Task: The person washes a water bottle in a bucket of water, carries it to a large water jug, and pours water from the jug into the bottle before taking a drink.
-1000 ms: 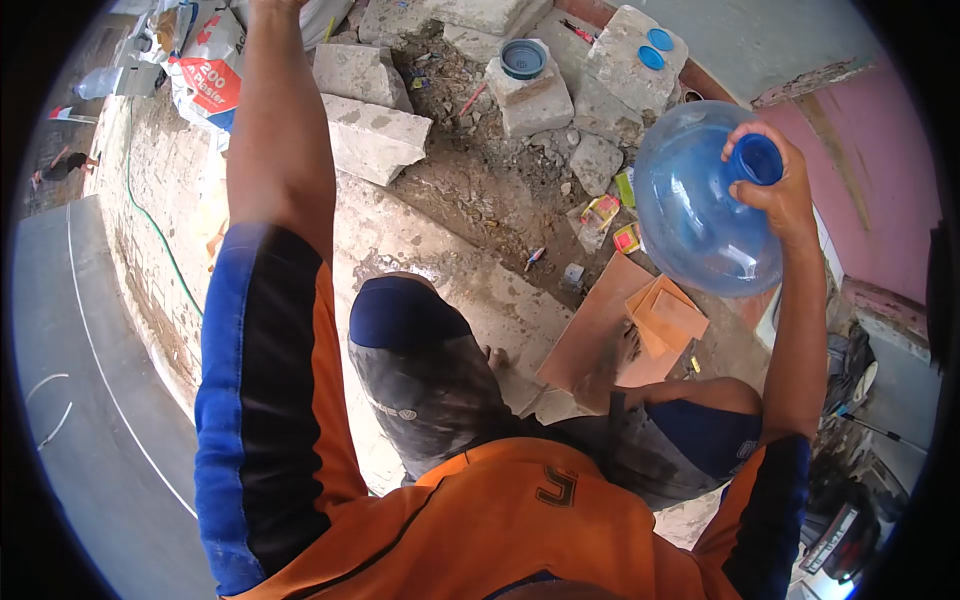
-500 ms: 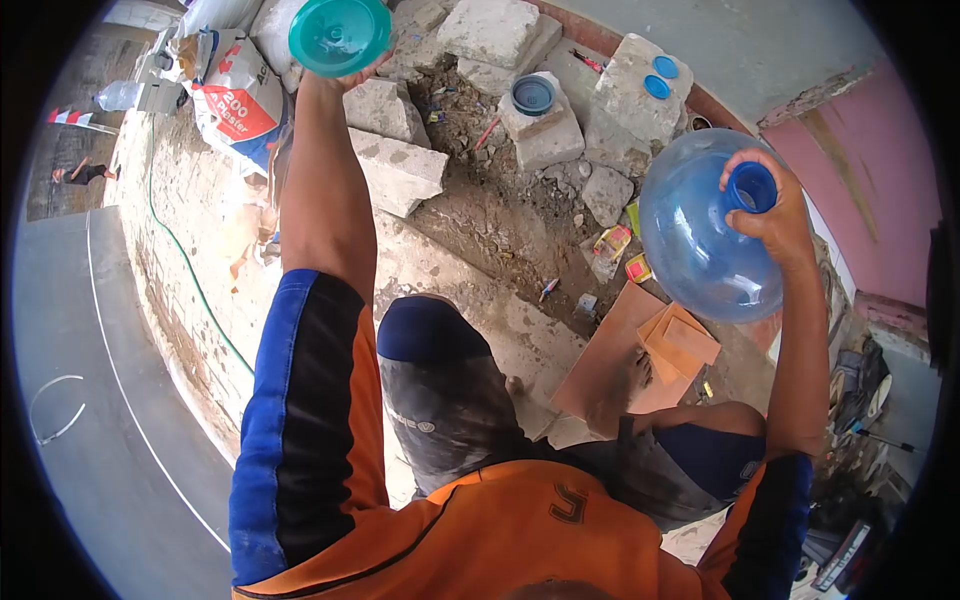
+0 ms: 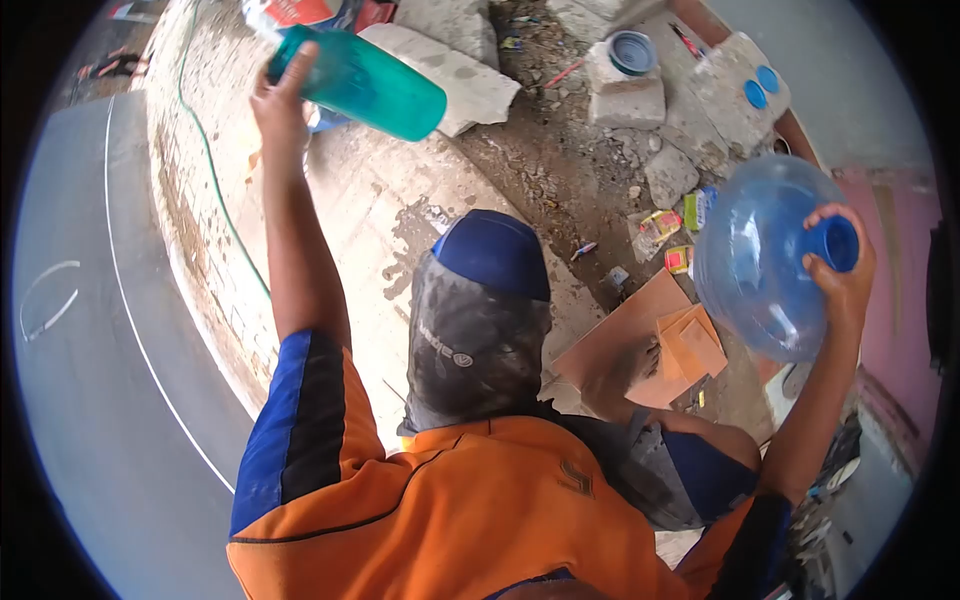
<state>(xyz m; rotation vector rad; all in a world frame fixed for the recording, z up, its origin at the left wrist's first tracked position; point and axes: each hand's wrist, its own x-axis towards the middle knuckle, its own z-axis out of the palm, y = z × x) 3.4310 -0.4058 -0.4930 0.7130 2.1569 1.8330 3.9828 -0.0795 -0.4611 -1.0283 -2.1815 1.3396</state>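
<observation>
My left hand (image 3: 283, 98), at the upper left, grips one end of a teal bottle (image 3: 385, 88). The bottle lies tilted in the air, its wide end toward the right and slightly down. On the right side, my right hand (image 3: 845, 270) is wrapped round the neck of a large clear blue water jug (image 3: 762, 255). The jug's round opening faces the camera. Below the jug, orange-brown sheets (image 3: 690, 343) lie on the ground beside my bent leg.
Broken concrete blocks (image 3: 440, 75) lie at the top. One block bears a round grey-blue lid (image 3: 632, 52); another carries two blue caps (image 3: 754, 94). Small colourful packets (image 3: 660, 224) lie near the jug. A green hose (image 3: 205, 150) runs along the left pavement, beside a grey road (image 3: 90, 400).
The teal bottle, first out of view, then seen end-on, now shows its side as my left hand has tipped it. The view has shifted left. My right hand still holds the jug.
</observation>
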